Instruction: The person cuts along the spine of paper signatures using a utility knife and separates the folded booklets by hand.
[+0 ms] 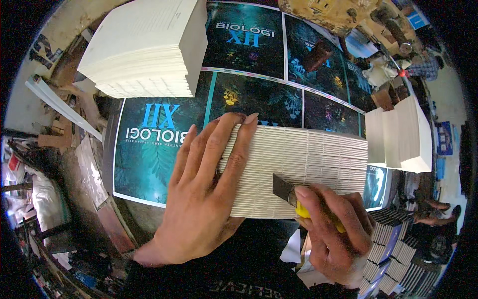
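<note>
A row of pressed-together book blocks [318, 149] lies in front of me with its pale, ridged spines facing up. My left hand [204, 189] rests across its left end. The fingers are stretched out, their tips reach the far edge, and the thumb is mostly hidden. In my right hand [338, 224] is a cutter knife [302, 209] with a yellow handle, the fingers wrapped round it. Its broad dark blade [284, 188] points up and left over the spines near the close edge. Whether the blade touches the paper I cannot tell.
Dark teal printed cover sheets [149, 169] spread under the blocks. A tall paper stack [139, 50] stands at far left, another [403, 134] at right. A brown block [316, 56] lies on the far sheets. Several more book stacks [388, 254] sit at lower right. Another person [423, 67] is at far right.
</note>
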### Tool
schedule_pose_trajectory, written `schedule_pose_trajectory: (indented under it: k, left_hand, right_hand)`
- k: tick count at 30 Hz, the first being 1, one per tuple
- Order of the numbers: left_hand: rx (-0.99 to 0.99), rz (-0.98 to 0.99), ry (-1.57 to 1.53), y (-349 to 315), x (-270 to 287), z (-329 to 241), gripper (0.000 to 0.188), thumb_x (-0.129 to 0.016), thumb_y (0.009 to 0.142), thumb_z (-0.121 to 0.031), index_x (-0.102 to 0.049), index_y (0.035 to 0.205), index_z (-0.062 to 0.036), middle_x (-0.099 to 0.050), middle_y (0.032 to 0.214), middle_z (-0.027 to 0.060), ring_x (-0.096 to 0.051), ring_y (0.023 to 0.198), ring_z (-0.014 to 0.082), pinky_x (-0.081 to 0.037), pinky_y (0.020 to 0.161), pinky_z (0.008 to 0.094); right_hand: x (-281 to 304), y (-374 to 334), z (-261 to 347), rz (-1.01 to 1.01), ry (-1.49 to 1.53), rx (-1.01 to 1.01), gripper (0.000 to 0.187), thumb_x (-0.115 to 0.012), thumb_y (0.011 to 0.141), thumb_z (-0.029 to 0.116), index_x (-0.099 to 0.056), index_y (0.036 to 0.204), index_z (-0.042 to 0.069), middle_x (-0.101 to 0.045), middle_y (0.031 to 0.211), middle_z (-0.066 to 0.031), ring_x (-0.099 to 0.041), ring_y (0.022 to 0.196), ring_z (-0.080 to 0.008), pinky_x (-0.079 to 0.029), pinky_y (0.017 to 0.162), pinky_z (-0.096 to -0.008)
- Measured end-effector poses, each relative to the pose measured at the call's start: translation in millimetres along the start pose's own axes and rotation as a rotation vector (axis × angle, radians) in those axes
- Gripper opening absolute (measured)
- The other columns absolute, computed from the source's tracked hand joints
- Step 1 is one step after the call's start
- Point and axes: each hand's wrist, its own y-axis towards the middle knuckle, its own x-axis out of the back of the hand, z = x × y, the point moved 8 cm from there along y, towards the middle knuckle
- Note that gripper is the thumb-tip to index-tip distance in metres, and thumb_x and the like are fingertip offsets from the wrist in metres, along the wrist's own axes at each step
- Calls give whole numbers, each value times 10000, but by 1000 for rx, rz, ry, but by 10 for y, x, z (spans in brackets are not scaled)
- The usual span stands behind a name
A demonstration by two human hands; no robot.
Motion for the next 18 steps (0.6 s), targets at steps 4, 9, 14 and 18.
schedule_pose_trajectory:
  k: [4, 9, 14, 18]
  left_hand:
    - [14, -5, 17, 30, 38, -22, 1022, -857, 670, -214, -392, 1570, -76, -426, 1551, 219, -436, 1416, 443, -337, 1204, 529]
    - [-7, -5, 25, 13, 11, 16, 1044, -861, 661, -216, -384, 1580, -85, -418, 1560, 209, -432, 1420, 440, -334, 1201, 539]
    - [-6, -1, 8, 24, 46, -21, 1049, -860, 663, -246, -382, 1582, -84, -412, 1562, 219, -432, 1418, 445, -336, 1199, 540]
    - [0, -20, 24, 5, 1, 5, 1049, -855, 661, -242, -382, 1584, -88, -414, 1560, 223, -429, 1418, 453, -337, 1199, 538]
  right_hand:
    - [68, 60, 4, 94, 19, -39, 468, -739, 832, -3, -692, 1296, 29, -670, 1216, -160, -686, 901, -293, -575, 776, -381]
    - [37, 87, 8, -12, -50, 40, 428, -755, 820, 65, -733, 1247, 64, -686, 1202, -113, -642, 713, -210, -540, 619, -327]
    - [100, 90, 33, 69, -35, 1, 446, -737, 823, -4, -704, 1267, 27, -692, 1168, -170, -692, 843, -284, -570, 750, -384]
    - [73, 178, 8, 95, 33, -23, 440, -760, 805, 19, -706, 1242, 9, -697, 1122, -157, -688, 813, -262, -563, 725, -386]
